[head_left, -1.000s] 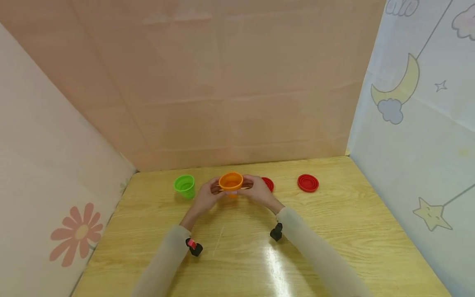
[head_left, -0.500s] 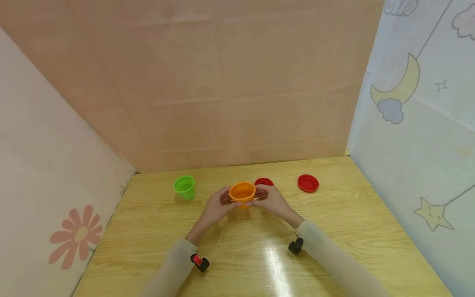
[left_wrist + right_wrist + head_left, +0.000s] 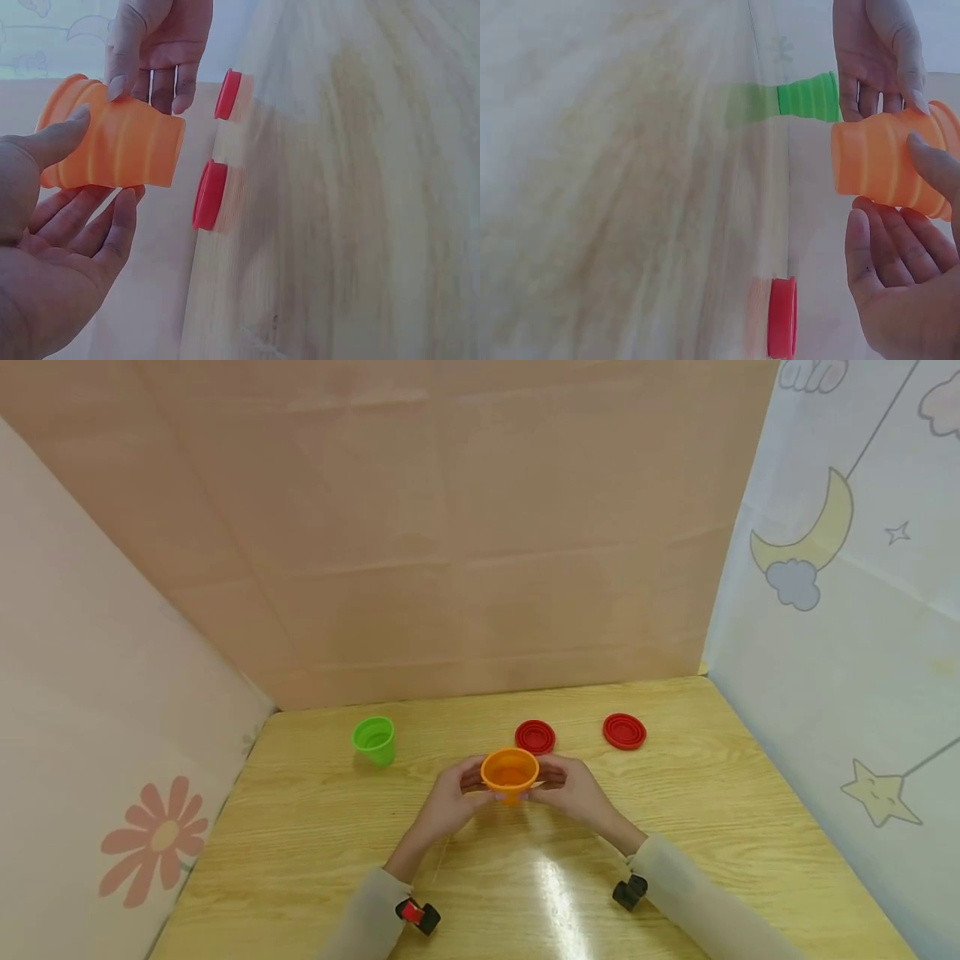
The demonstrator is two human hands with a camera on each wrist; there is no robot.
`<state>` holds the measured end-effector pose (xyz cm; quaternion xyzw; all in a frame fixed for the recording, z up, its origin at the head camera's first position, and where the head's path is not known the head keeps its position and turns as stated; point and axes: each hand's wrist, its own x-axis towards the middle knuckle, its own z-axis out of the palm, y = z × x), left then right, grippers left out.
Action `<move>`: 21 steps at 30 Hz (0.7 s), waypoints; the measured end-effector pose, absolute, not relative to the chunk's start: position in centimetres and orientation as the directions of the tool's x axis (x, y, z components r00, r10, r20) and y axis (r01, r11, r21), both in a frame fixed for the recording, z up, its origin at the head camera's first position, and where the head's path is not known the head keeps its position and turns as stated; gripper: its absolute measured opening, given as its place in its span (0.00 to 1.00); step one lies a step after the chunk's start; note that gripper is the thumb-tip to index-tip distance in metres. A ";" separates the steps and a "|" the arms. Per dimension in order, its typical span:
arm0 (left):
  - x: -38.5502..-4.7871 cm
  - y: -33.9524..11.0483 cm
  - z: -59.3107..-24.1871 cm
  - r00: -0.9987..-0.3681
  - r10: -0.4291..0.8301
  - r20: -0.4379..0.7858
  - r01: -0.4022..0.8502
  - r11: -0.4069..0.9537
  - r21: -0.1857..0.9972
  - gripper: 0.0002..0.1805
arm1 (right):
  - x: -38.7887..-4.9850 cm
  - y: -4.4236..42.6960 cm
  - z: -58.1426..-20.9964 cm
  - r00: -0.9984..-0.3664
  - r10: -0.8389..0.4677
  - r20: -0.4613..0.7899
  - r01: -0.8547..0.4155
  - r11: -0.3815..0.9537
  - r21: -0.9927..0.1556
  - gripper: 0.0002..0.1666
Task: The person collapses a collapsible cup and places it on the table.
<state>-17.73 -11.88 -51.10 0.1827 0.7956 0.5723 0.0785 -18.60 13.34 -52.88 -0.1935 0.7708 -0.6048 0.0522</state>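
Observation:
An orange collapsible cup [image 3: 510, 770], drawn out to full height with ringed walls, is held upright above the table between both hands. My left hand [image 3: 452, 797] grips its left side, thumb at the front and fingers behind. On the other side my right hand [image 3: 573, 789] grips it the same way. Both wrist views show the orange cup [image 3: 124, 139] off the tabletop, with thumbs on the near wall and fingertips on the far wall. Just beyond the cup lies a flattened red collapsible cup [image 3: 536, 737].
A green collapsible cup [image 3: 374, 740] stands extended at the back left of the wooden table [image 3: 300, 852]. Another flattened red cup [image 3: 624, 731] lies at the back right. A tan panel [image 3: 450, 568] rises behind, and printed white walls flank both sides.
Both hands have carried the orange cup to the right and toward the person. The nearer flattened red cup, partly covered before, is now uncovered. The green cup stayed put.

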 end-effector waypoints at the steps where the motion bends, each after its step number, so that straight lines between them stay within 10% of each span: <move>1: -17.6 -11.8 -51.2 -0.920 0.383 0.084 0.202 0.279 0.939 0.28 | -18.5 13.4 -52.9 -0.918 -0.363 0.160 -0.241 0.189 -0.952 0.28; 21: -17.0 -11.6 -52.4 -0.904 0.421 0.079 0.222 0.301 0.927 0.27 | -17.1 14.1 -53.7 -0.905 -0.397 0.150 -0.228 0.157 -0.961 0.32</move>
